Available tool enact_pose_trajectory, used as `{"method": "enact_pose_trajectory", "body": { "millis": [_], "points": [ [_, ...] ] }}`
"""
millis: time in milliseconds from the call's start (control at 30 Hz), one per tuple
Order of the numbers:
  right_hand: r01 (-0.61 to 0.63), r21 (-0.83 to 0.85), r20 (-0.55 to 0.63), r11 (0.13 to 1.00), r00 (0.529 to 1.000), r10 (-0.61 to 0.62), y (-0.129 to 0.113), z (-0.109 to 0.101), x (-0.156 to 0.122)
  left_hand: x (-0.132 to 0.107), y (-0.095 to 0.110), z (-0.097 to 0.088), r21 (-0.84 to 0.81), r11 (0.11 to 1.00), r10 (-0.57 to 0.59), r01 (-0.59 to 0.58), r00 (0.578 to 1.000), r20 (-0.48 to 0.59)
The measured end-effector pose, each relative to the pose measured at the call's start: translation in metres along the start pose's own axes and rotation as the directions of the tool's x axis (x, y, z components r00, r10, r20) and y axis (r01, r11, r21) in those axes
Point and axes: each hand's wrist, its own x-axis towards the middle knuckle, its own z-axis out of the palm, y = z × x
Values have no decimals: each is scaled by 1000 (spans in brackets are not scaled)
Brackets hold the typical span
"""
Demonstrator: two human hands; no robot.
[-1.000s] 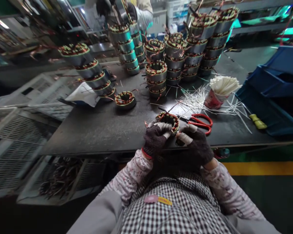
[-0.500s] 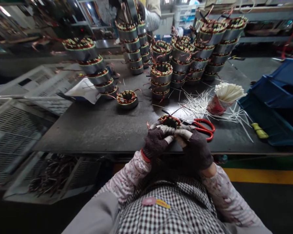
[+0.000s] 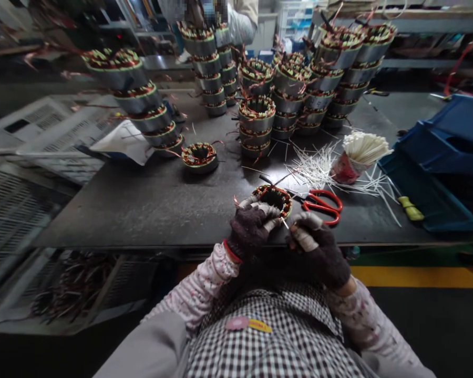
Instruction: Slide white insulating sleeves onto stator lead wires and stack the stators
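Observation:
A motor stator (image 3: 288,206), a ring with copper windings and a pale green rim, sits tilted at the table's front edge. My left hand (image 3: 253,227), in a dark fingerless glove with taped fingers, is closed on its near left side. From the near rim a short white strip (image 3: 284,223) sticks out. My right hand (image 3: 320,245), gloved and taped likewise, is pinched at the free end of this strip, just right of the stator; the fingertips partly hide it. Red-handled scissors (image 3: 319,208) lie beyond my right hand, their blades pointing toward the stator.
Loose white strips (image 3: 313,165) lie around a red cup (image 3: 345,168) packed with more. Several stator stacks (image 3: 256,123) stand behind; a single stator (image 3: 199,158) is at left. Blue bins (image 3: 437,194) and a yellow-handled tool (image 3: 410,209) are right, crates (image 3: 11,194) left. Another person's sleeve (image 3: 242,23) shows behind.
My right hand has drawn back from the stator toward the right and down, and the white strip now shows between them. My left hand stays on the stator. The view has shifted slightly.

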Motion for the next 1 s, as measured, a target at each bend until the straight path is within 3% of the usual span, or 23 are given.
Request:
{"method": "enact_pose_trajectory", "body": {
  "millis": [133,233,300,367,433,467,533,633,733,800,867,933,1000],
  "points": [
    [121,254,-251,960,966,-56,-9,42,43,0,0,4,15,995,98,-97,995,-23],
    [221,127,-278,967,944,-179,0,43,66,-2,3,0,5,998,63,-63,998,20],
    [255,15,-259,967,935,-243,4,13,69,-4,5,-4,-9,1000,-5,5,1000,25],
    [254,-100,-332,962,903,-273,3,-35,73,-6,5,-4,-1,998,-65,65,998,-25],
    [176,-363,-488,915,801,-348,-3,-87,86,-6,5,0,35,995,-91,95,992,-87],
    [75,-533,-522,843,754,-398,-6,-109,96,-5,5,4,57,994,-90,97,990,-112],
    [-135,-769,-498,625,739,-454,-10,-138,122,-3,7,14,101,991,-68,84,986,-151],
    [-285,-903,-406,322,811,-421,-14,-146,157,-5,9,26,179,983,2,29,986,-169],
    [-305,-936,-351,179,860,-370,-17,-138,172,-13,6,19,272,957,146,-98,975,-165],
    [-318,-936,-351,149,871,-345,-18,-137,171,-14,0,0,350,907,280,-233,956,-90],
    [-331,-933,-359,140,871,-335,-17,-139,168,-5,-10,-25,370,853,358,-368,929,99],
    [-322,-937,-348,133,877,-332,-16,-140,166,13,-22,-47,290,845,361,-450,879,312],
    [-300,-944,-329,135,886,-326,-16,-139,168,34,-35,-61,159,868,363,-471,819,444]
  ]
}}
